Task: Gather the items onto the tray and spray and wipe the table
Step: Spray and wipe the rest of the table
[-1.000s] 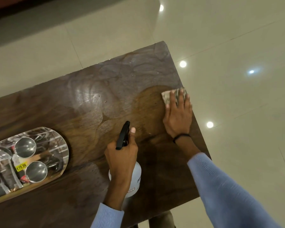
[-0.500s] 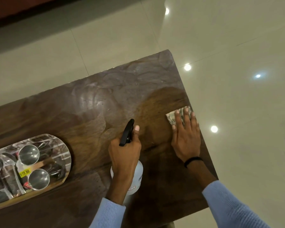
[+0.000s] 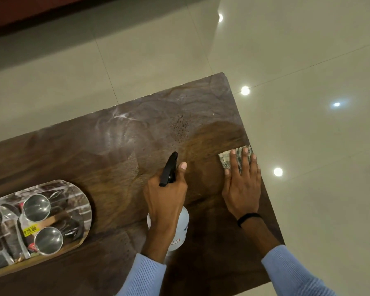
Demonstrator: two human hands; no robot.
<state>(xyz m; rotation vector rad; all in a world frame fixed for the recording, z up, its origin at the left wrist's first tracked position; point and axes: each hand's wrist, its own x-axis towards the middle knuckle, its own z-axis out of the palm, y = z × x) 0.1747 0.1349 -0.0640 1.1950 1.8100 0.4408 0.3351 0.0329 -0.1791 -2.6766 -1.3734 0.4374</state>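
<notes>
My left hand (image 3: 166, 195) grips a white spray bottle (image 3: 181, 229) with a black trigger head (image 3: 168, 168), held over the dark wooden table (image 3: 107, 159). Fresh droplets (image 3: 179, 127) speckle the wood just beyond the nozzle. My right hand (image 3: 242, 184) lies flat, pressing a checked cloth (image 3: 226, 160) onto the table near its right edge. A wet wiped patch (image 3: 214, 135) shows darker beside the cloth. At the left, an oval tray (image 3: 81, 199) holds two steel cups (image 3: 36, 207) (image 3: 48, 240), spoons and other small items.
The table's right edge (image 3: 263, 184) and far corner (image 3: 222, 74) drop to a glossy beige tiled floor (image 3: 308, 60) with ceiling-light reflections. A dark red strip (image 3: 30, 11) runs along the top left. A yellow price sticker (image 3: 30, 229) sits on an item in the tray.
My right hand has slid the cloth toward me along the table's right edge. Fresh spray droplets have appeared beyond the nozzle. The left hand keeps hold of the bottle.
</notes>
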